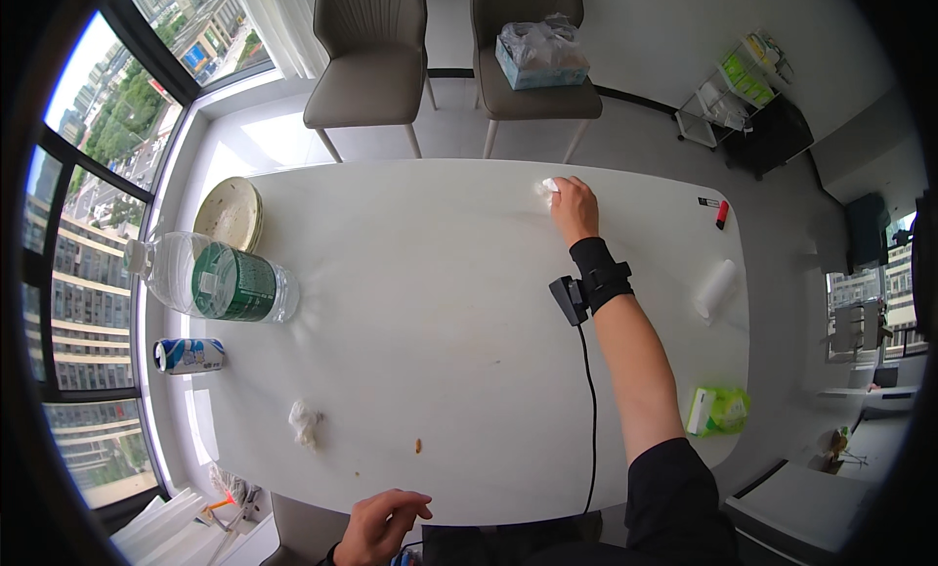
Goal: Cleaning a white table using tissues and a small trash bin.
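Near the far edge of the white table, my right hand pinches a crumpled white tissue against the tabletop. A black strap with a small box and a cable circles that wrist. My left hand hovers at the near edge, loosely curled, with nothing visible in it. Just beyond it lie a small brown scrap and a tinier crumb. Farther left is a crumpled white wad, possibly tissue or thin plastic.
Along the left side are stacked plates, a large water bottle lying sideways and a drink can. On the right are a red-and-black object, a white roll and a green tissue pack. Two chairs stand beyond.
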Tool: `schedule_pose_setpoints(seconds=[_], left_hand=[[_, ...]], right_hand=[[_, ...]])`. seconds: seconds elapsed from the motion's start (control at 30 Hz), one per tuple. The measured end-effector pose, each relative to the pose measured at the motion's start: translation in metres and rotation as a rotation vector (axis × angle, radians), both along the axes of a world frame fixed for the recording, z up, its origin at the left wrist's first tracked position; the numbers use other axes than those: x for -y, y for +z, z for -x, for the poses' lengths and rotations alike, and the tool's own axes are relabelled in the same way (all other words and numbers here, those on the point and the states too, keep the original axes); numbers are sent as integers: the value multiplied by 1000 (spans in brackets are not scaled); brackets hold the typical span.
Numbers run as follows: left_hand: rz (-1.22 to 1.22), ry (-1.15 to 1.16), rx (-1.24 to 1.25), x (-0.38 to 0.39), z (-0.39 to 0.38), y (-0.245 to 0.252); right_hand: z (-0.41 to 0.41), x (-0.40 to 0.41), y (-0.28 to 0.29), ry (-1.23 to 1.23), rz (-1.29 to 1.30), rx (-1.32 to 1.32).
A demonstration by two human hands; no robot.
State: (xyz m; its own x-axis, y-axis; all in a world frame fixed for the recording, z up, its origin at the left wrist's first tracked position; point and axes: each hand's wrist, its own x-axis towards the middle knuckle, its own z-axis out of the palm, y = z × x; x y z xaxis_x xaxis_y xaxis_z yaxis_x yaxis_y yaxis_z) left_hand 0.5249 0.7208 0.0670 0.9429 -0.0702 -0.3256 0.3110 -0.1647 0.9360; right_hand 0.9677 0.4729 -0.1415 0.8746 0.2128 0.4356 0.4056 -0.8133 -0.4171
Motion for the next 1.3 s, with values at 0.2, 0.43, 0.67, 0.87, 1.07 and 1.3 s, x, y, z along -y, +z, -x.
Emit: schedule_pose_setpoints(seconds=[0.2, 0.43, 0.67, 0.87, 1.07, 1.3], left_hand=[[-303, 72, 153, -21, -4, 3], [-378, 153, 73, -21, -18, -22], [-417, 122, 17, -28, -3, -31], [-376, 224, -59, -29, 17, -30], [-363, 215, -72, -24, 15, -25], [-362, 216, -21, -29, 22, -23]], right_hand=[[109, -109, 18, 368, 33, -208], [184, -129, 39, 678, 37, -258], [29, -32, 19, 166, 27, -86], [61, -113, 9, 321, 4, -23], [203, -156, 31, 731, 73, -217], [110, -68, 49, 390, -16, -112]])
